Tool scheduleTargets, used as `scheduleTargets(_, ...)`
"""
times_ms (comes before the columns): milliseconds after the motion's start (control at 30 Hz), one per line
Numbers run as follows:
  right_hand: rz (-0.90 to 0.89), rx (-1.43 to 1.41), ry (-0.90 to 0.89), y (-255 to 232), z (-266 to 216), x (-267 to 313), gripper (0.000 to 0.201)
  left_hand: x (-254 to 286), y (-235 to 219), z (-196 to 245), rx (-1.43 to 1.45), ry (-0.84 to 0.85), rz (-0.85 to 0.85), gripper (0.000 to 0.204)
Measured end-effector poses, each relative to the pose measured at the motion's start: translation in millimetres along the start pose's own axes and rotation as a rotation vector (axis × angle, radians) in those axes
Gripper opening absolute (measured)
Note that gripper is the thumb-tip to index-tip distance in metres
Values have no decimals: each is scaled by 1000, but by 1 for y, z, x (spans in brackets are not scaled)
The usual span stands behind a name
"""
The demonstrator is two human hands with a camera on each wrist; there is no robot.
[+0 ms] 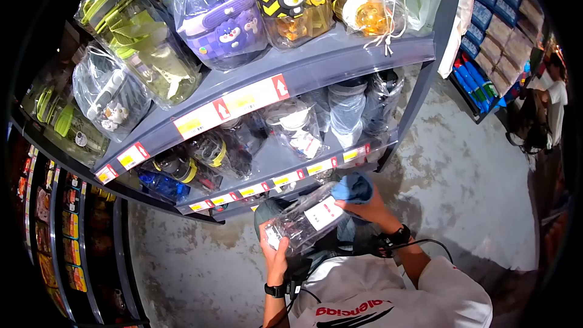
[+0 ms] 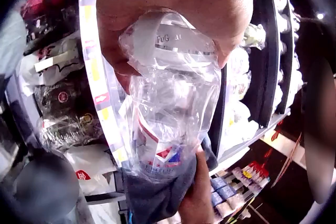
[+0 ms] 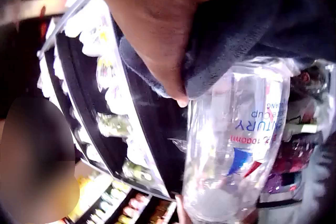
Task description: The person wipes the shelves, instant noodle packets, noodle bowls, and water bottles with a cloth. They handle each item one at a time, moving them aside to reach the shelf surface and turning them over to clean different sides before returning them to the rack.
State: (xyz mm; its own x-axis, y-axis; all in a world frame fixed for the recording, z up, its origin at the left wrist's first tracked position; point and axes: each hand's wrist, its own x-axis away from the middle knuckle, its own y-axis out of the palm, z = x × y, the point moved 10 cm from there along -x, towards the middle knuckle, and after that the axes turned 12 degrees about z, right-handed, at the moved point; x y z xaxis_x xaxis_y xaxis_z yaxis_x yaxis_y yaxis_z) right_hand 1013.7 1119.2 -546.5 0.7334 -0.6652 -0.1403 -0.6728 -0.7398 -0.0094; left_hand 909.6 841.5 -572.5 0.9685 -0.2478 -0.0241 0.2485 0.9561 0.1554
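Observation:
A clear plastic bottle [image 1: 303, 222] in a transparent wrapper lies tilted between both hands in front of the white shirt. My left hand [image 1: 275, 254] grips one end; in the left wrist view its fingers go round the whitish cap end [image 2: 181, 43]. At the other end my right hand [image 1: 371, 208] holds a blue-grey cloth [image 1: 353, 188] against the bottle. In the right wrist view the thumb of the right hand [image 3: 163, 29] presses the cloth [image 3: 220, 45] near the bottle [image 3: 226, 145]. Blue and red print shows on the bottle's side, and a white label [image 1: 323, 213] faces up.
Ahead stands a grey shelf [image 1: 340, 51] with wrapped cups, a purple lunch box [image 1: 221, 27] and green bottles [image 1: 136, 36]. More wrapped bottles [image 1: 297, 124] fill the tier below. Snack racks [image 1: 67, 231] stand left. Another person [image 1: 552, 106] is far right. A cable [image 1: 434, 243] runs from the right wrist.

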Motion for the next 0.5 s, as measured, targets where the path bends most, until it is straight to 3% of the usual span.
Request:
scheduleTargets(33, -2, -2, -6, -6, 11, 2, 55, 0, -5, -13, 25, -52, 14, 74)
scheduleTargets(100, 170, -394, 273, -34, 48, 9, 49, -1, -18, -24, -1, -19, 68, 66)
scheduleTargets(133, 250, -542, 445, -37, 34, 12, 47, 0, -20, -39, 192, -208, 58, 64)
scheduleTargets(167, 258, -543, 445, -45, 35, 5, 47, 4, -19, -52, 385, -401, 45, 64)
scheduleTargets(233, 261, -978, 542, -54, 44, -4, 51, 1, -26, -51, 431, -415, 41, 62)
scheduleTargets(300, 288, -932, 568, -57, 53, 0, 51, -4, -29, -50, 524, -435, 57, 62)
scheduleTargets(333, 218, -863, 612, -50, 70, 7, 56, -3, -23, -40, 563, -435, 99, 59)
scheduleTargets(400, 133, -690, 734, -31, 74, 34, 59, -9, -31, -79, 402, -399, 157, 59)
scheduleTargets(433, 133, -692, 738, -30, 76, 53, 59, -10, -41, -92, 241, -360, 214, 58)
scheduleTargets(467, 81, -387, 428, -40, 61, 65, 55, -4, -16, -87, 241, -484, 57, 57)
scheduleTargets(500, 28, -82, 116, -45, 41, 70, 52, -6, -8, -77, 218, -468, 95, 59)
